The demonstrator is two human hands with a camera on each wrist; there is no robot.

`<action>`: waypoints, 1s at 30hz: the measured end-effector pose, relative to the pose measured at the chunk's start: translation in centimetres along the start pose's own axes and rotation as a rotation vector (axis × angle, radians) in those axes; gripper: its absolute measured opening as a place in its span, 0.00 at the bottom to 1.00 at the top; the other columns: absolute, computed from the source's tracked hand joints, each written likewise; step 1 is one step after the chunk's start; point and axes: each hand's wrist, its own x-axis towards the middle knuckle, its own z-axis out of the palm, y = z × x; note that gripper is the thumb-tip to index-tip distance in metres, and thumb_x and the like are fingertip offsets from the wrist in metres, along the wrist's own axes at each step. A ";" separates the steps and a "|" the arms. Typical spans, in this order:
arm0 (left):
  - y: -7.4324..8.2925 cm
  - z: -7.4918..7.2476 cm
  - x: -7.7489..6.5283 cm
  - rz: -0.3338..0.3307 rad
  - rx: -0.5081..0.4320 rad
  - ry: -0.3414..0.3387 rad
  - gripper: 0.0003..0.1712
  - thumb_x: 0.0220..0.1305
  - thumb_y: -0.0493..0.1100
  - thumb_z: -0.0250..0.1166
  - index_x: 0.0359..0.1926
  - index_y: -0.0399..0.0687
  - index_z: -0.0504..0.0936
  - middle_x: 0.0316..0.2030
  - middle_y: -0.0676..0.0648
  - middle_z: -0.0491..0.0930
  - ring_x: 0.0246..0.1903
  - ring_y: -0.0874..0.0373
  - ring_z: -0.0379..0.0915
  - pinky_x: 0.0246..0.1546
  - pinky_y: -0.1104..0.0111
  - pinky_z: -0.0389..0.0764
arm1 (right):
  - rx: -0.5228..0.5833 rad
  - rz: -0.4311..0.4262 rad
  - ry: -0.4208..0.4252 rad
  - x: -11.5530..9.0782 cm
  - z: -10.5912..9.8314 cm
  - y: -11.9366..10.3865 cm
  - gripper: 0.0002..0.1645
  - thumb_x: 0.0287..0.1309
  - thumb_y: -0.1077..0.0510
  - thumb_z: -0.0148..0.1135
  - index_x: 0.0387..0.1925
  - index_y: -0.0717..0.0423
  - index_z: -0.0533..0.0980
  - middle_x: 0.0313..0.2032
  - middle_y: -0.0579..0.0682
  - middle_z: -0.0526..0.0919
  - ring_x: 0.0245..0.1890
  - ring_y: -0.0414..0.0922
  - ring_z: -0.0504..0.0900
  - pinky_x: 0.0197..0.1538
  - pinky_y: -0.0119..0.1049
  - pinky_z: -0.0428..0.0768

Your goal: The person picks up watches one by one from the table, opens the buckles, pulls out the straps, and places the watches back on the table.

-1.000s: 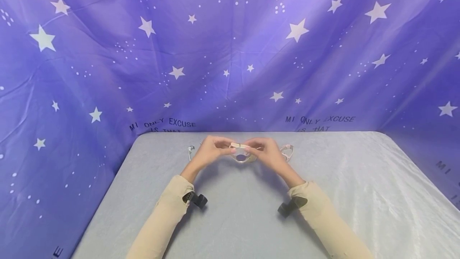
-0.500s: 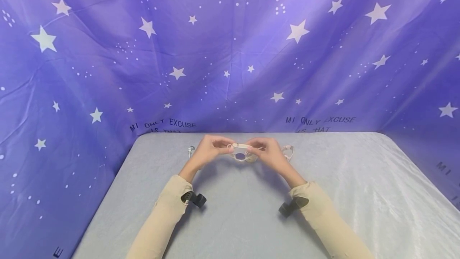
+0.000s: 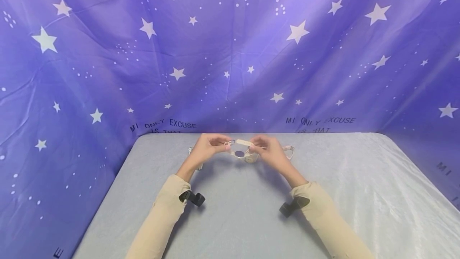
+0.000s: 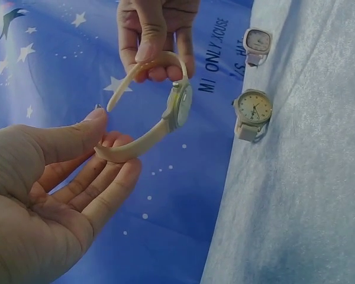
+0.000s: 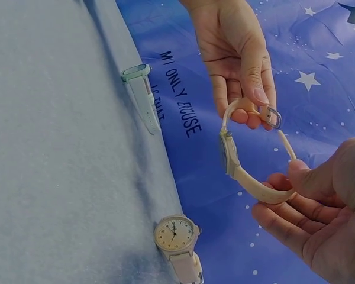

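Both hands hold a cream wristwatch up over the far part of the table, its dial (image 3: 239,154) facing away and down. My left hand (image 3: 210,147) pinches the strap's buckle end between thumb and fingers; the metal buckle (image 5: 274,117) sticks out past the thumb in the right wrist view. The other strap end (image 3: 244,142) is pinched by my right hand (image 3: 267,149), its tip pointing toward the buckle with a small gap between. In the left wrist view the watch case (image 4: 178,106) hangs between the hands, the strap curving into an open loop.
More watches lie along the table's far side: a round-dialed one (image 4: 254,109), a squarish one (image 4: 258,44) on the right and a pale green one (image 5: 139,89) on the left. A grey cloth covers the table (image 3: 240,219). A purple star-print curtain (image 3: 230,51) hangs behind.
The strap ends, overlapped one second ago, have come apart, and the strap tip is now free of the buckle. My hands have moved slightly away from each other.
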 end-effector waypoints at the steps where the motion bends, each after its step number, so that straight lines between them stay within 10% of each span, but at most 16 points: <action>1: 0.0 0.0 0.0 0.000 -0.003 0.000 0.19 0.56 0.34 0.75 0.50 0.42 0.87 0.45 0.41 0.89 0.38 0.55 0.86 0.44 0.65 0.88 | 0.006 0.000 0.001 0.0 0.0 0.0 0.11 0.59 0.70 0.66 0.44 0.67 0.81 0.41 0.63 0.88 0.43 0.58 0.89 0.53 0.51 0.87; 30: 1.0 -0.2 -0.1 0.021 -0.132 -0.026 0.22 0.62 0.33 0.70 0.55 0.33 0.77 0.49 0.35 0.86 0.46 0.54 0.84 0.54 0.61 0.86 | 0.222 -0.048 -0.033 -0.2 0.5 -0.7 0.12 0.66 0.70 0.60 0.49 0.71 0.73 0.47 0.70 0.86 0.51 0.64 0.86 0.53 0.39 0.87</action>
